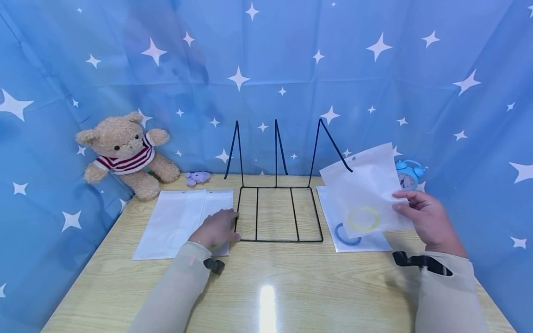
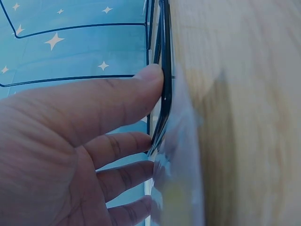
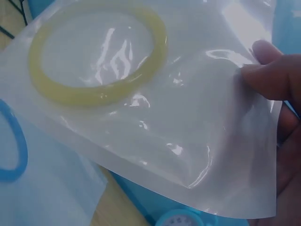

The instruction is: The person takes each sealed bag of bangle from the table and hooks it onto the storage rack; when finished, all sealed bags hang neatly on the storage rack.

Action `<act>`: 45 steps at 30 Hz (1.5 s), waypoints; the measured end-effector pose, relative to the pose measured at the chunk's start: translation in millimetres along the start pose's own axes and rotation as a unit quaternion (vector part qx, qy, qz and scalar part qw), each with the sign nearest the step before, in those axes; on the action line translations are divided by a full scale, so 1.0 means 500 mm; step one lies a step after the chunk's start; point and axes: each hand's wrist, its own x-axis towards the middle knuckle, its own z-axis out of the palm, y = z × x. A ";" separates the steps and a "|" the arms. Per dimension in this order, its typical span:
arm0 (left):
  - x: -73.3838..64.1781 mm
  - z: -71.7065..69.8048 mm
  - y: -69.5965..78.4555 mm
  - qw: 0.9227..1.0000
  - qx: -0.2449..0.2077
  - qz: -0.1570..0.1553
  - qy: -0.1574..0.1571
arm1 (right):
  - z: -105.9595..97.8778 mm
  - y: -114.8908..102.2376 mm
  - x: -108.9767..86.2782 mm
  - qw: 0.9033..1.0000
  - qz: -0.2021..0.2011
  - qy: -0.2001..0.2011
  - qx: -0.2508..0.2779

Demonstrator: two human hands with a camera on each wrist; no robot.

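Observation:
In the head view, my right hand (image 1: 424, 217) pinches the right edge of a white zip bag (image 1: 374, 185) with a yellow ring (image 3: 101, 96) inside. The bag is tilted, its small punched hole close to the downward tip of the right prong of a black wire rack (image 1: 280, 241). That prong tip shows in front of the bag. My left hand (image 1: 216, 227) is at the rack's front left corner; in the left wrist view its thumb and fingertips touch the black wire, fingers only slightly bent. Another bag with a blue ring (image 1: 345, 237) lies under the raised one.
Two more white bags (image 1: 168, 222) lie left of the rack. Behind them are a teddy bear (image 1: 125, 152) and a small purple toy (image 1: 197, 177). A blue alarm clock (image 1: 408, 175) stands at the back right. A starry blue curtain (image 1: 279, 55) hangs behind the wooden table (image 1: 316, 291).

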 end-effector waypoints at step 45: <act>-0.004 0.000 0.001 1.000 0.004 0.009 0.004 | 0.052 -0.066 -0.009 0.971 -0.091 -0.097 0.198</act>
